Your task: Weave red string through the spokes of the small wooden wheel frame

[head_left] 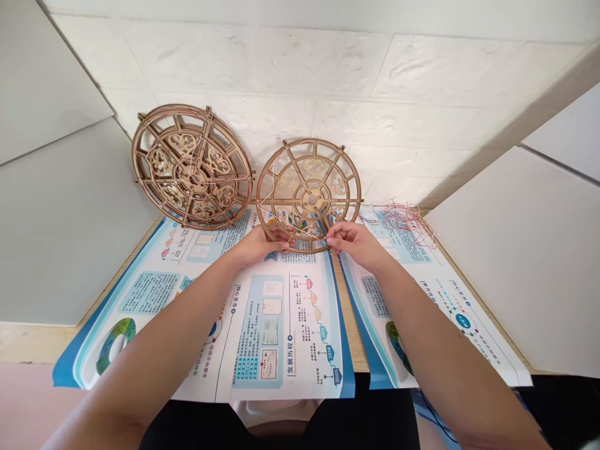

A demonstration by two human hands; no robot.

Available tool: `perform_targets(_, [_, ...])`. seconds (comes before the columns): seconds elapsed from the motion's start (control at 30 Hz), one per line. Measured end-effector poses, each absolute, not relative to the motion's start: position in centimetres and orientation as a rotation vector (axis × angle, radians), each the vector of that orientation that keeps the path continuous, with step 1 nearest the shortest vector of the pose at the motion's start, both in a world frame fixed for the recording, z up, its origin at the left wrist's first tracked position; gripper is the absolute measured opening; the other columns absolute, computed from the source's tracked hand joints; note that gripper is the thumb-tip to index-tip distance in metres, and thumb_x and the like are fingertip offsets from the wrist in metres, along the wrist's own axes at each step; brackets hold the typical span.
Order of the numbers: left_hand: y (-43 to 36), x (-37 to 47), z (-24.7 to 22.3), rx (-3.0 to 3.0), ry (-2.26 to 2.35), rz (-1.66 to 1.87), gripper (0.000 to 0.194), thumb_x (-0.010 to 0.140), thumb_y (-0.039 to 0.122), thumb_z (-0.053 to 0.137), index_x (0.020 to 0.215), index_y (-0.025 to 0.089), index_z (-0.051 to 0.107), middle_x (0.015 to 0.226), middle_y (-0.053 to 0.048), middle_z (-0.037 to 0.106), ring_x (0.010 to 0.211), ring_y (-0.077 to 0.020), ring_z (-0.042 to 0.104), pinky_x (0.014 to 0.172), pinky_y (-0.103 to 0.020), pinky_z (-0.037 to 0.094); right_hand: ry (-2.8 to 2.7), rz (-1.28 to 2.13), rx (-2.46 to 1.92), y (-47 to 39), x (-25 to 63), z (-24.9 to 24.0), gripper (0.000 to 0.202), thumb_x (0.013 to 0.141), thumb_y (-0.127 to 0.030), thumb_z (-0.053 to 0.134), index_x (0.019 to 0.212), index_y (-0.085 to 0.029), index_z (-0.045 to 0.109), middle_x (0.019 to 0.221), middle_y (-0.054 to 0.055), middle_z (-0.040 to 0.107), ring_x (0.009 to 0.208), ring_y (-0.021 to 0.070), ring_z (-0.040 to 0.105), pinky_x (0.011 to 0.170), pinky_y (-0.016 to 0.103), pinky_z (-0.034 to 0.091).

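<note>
A round brown openwork frame [313, 199], with spokes and gold scroll ornaments, stands tilted up in front of the wall. My left hand [260, 245] is closed around its lower left rim, the thumb in front and the fingers partly hidden behind. At the lower right rim, my right hand [354, 242] pinches a thin pale wire [300, 231] between thumb and forefinger. That wire runs slantwise across the lower part of the frame and up its left side. Its end near my fingertips is too fine to make out.
Left of it, several similar frames [193, 178] lean stacked against the white brick-pattern wall [262, 62]. A loose tangle of red and white wire [405, 222] lies at the right. Printed posters [220, 369] cover the wooden table [349, 312]; grey panels [529, 250] stand on both sides.
</note>
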State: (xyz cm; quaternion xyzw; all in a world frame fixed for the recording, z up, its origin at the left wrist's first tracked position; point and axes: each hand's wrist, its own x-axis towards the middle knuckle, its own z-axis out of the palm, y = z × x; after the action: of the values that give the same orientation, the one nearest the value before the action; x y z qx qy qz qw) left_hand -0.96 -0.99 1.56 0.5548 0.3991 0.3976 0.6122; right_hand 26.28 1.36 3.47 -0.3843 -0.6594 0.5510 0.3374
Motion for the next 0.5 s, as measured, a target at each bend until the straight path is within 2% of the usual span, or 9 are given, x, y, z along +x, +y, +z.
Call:
perform_targets(0.27, [-1.02,-1.02,1.39,1.274,0.935,0.91,0.036,0.074,0.016,0.076,0.108,0.014,0.066,0.1,-0.01,0.073,0.096,-0.0227,0.069,0.083,-0.036,0.057,-1.693,1.441,-0.997,1.42,26.46,3.13,0.028,0.078,-0.043,0.08,0.085,-0.02,0.066,0.055,-0.008,0.036,0.054,0.0104,0.039,0.06,0.028,0.04])
perform_targets(0.4, [-0.99,-1.06,1.2,1.282,0.931,0.927,0.036,0.074,0.017,0.076,0.108,0.014,0.067,0.098,-0.01,0.073,0.094,-0.0216,0.069,0.083,-0.035,0.056,-1.678,1.443,-1.014,1.34,26.38,3.14,0.029,0.077,-0.043,0.081,0.085,-0.02,0.066,0.057,-0.006,0.041,0.056,0.0112,0.043,0.06,0.028,0.041])
perform_targets(0.5, [-1.03,-1.05,1.44,1.292,0.918,0.917,0.032,0.074,0.018,0.077,0.105,0.014,0.068,0.098,-0.01,0.073,0.092,-0.0211,0.069,0.082,-0.035,0.056,-1.674,1.478,-1.018,1.22,26.28,3.36,0.031,0.076,-0.044,0.081,0.084,-0.018,0.065,0.058,-0.004,0.048,0.054,0.0108,0.043,0.054,0.026,0.036])
